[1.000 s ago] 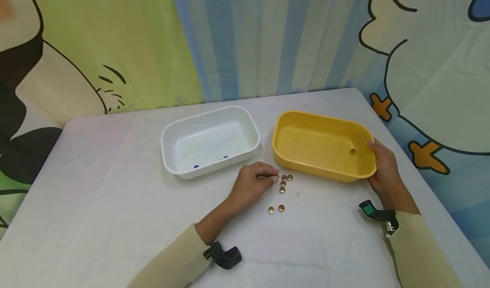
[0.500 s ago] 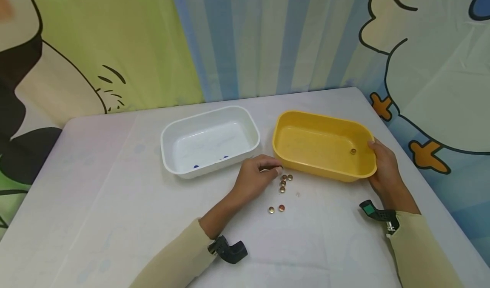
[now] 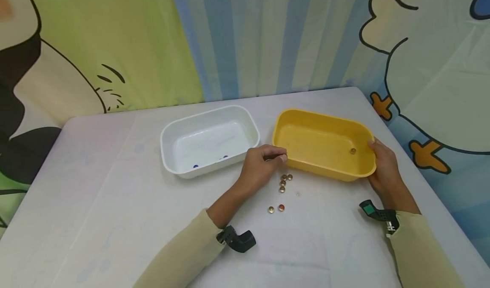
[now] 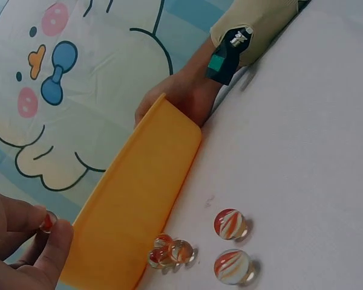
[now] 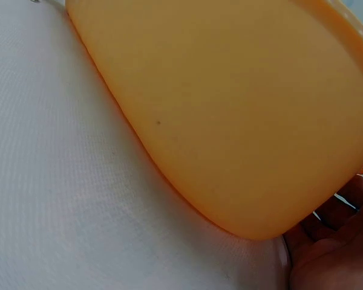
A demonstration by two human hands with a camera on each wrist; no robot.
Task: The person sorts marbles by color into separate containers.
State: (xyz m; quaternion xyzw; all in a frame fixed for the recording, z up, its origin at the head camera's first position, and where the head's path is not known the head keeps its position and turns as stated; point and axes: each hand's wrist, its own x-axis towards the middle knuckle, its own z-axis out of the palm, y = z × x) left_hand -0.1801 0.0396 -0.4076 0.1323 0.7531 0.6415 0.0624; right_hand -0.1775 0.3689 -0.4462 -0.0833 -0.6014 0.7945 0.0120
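Left fingers (image 4: 56,246) pinching marble (image 4: 48,222), perhaps touching yellow tray (image 4: 130,193)

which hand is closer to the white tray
Left. The left hand is by the near right corner of the white tray; the right hand, farther off, holds the right end of the yellow tray.
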